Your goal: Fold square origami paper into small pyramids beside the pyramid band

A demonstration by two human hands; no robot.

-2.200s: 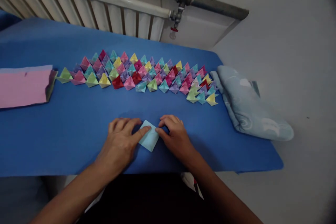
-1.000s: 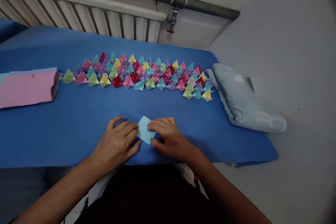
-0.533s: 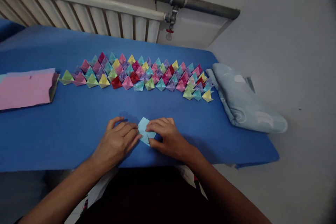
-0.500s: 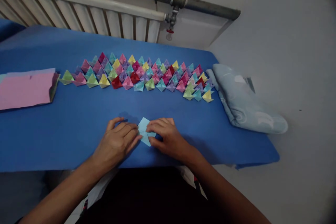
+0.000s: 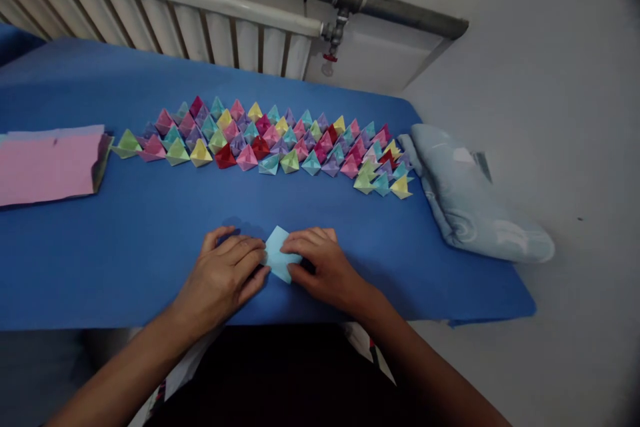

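Both hands' fingers hide most of the light-blue paper [image 5: 278, 258].

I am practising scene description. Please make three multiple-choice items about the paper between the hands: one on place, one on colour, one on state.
1. The stack of pink paper sheets lies
A. at the table's left end
B. under the hands
C. on the folded cloth

2. The paper piece between the hands is
A. red
B. light blue
C. yellow

3. That piece is
A. lifted in the air
B. pressed on the blue table
C. crumpled into a ball

Key: 1 A, it lies far left; 2 B, pale blue shows; 3 B, left hand and right hand hold it flat.
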